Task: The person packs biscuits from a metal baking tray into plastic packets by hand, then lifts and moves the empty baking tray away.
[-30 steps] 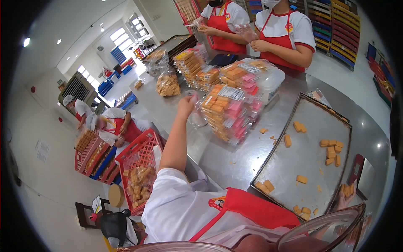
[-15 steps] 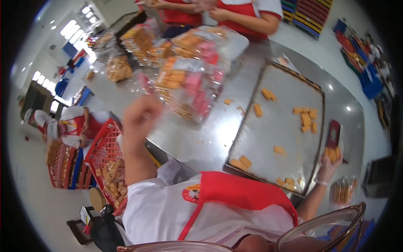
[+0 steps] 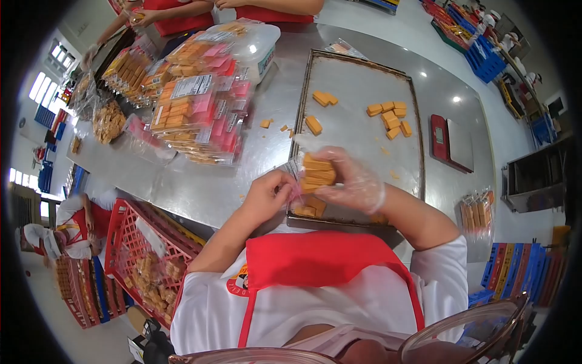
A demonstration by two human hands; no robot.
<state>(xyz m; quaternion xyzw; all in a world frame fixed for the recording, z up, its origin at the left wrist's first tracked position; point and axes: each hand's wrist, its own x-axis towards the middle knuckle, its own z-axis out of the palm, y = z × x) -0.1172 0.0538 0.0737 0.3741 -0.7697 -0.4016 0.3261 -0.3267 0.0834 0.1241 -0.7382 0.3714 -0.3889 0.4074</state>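
My right hand (image 3: 354, 181), in a clear plastic glove, is closed around several stacked orange-brown biscuit bars (image 3: 317, 172). Just left of it my bare left hand (image 3: 270, 193) pinches a clear plastic bag (image 3: 294, 167) with a pink part and a printed label. The biscuits are at the bag's mouth; whether some are inside it I cannot tell. Both hands are over the near left corner of a metal baking tray (image 3: 357, 70). Loose biscuits (image 3: 393, 118) lie on the tray, and a few more are partly hidden under my hands.
Filled biscuit packs (image 3: 182, 115) are piled left of the tray, beside a plastic tub (image 3: 257, 51). A red scale (image 3: 440, 138) and one pack (image 3: 477, 213) lie to the right. A red crate (image 3: 124, 233) stands at the left. Co-workers' arms (image 3: 182, 11) are across the steel table (image 3: 267, 155).
My right hand has carried biscuits from the scale to the tray's near left corner. My left hand has moved right and now holds a bag there. The head view has shifted.
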